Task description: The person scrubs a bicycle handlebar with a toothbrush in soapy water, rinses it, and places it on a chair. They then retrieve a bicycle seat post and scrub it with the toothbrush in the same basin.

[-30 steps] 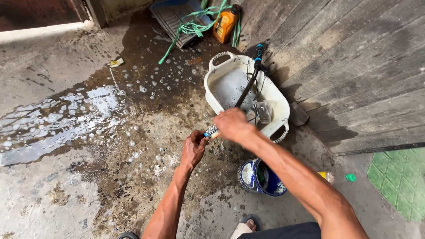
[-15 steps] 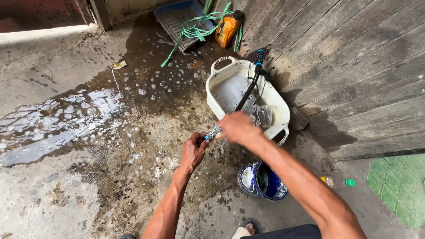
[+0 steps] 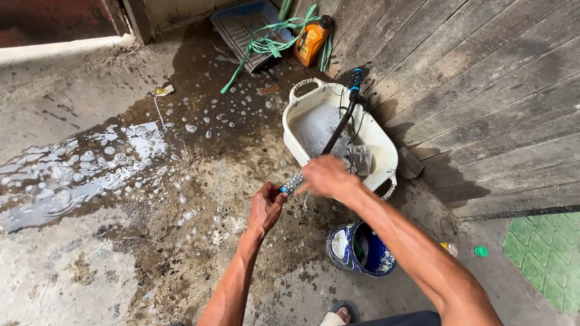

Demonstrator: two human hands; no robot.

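My left hand (image 3: 266, 206) grips the near end of a black handlebar (image 3: 338, 130), on a soapy grip (image 3: 293, 182) with a blue end. My right hand (image 3: 326, 176) is blurred and closed around the bar just beyond the grip. The bar slants up across a white plastic basin (image 3: 386, 158) holding soapy water. Its far end carries a blue-and-black grip (image 3: 355, 79) and rests near the wooden wall.
A blue bucket (image 3: 360, 249) stands by my foot (image 3: 338, 315). An orange bottle (image 3: 312, 40), green straps (image 3: 266, 44) and a blue mat (image 3: 241, 24) lie at the back. Foamy water (image 3: 72, 175) spreads over the concrete at left. Wooden planks (image 3: 483, 90) rise at right.
My right hand has slid slightly down the bar toward the soapy grip and is blurred with motion. The left hand keeps its hold.
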